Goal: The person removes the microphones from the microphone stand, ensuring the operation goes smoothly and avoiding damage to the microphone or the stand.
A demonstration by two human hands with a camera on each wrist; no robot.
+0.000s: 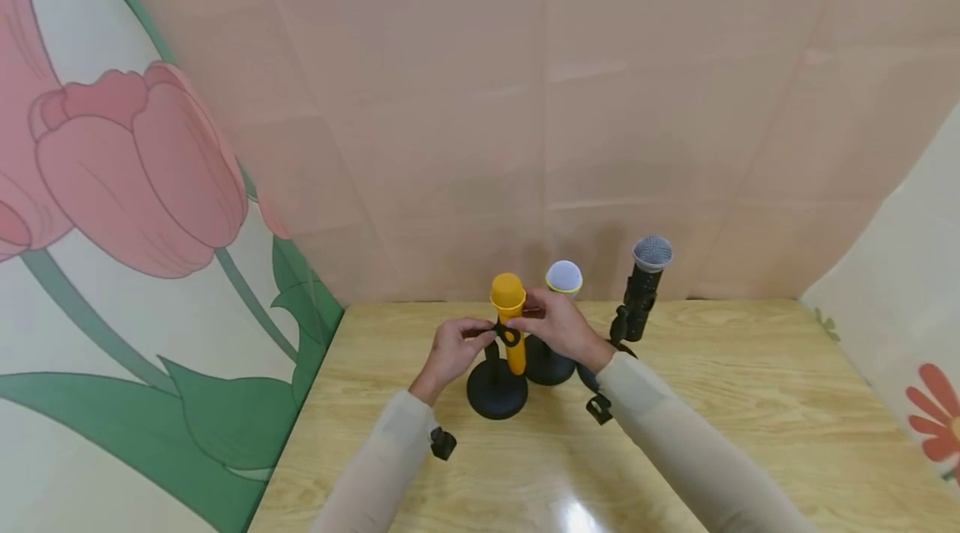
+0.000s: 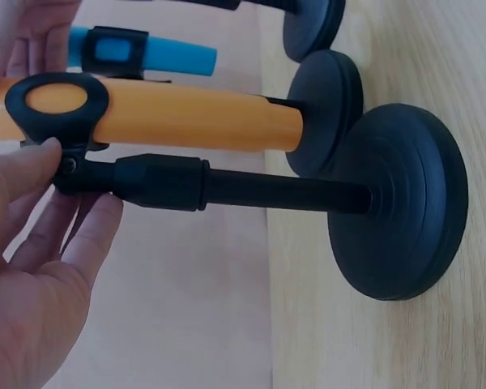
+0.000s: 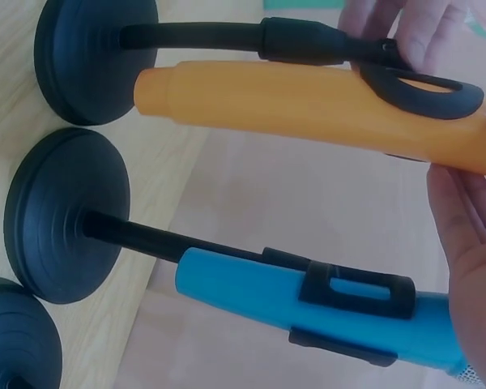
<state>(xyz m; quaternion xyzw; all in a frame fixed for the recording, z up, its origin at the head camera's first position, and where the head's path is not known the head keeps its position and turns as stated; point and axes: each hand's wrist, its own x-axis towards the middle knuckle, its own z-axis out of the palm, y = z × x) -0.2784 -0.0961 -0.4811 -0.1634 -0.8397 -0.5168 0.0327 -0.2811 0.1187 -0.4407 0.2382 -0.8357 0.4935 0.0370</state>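
Note:
An orange microphone stands upright in the black clip of a desk stand, whose round black base rests on the table. My left hand pinches the stand's joint just under the clip, thumb and fingertips on either side, as the left wrist view shows. With my right hand I hold the microphone by its upper body, below the orange head. In the right wrist view the clip wraps partway round the orange body, and the lower end hangs free beside the stand's pole.
Close behind my right hand, a blue microphone with a pale head sits clipped in a second stand. Farther right, a black microphone with a silver mesh head leans in a third stand. A pink-beige covering rises behind the wooden table.

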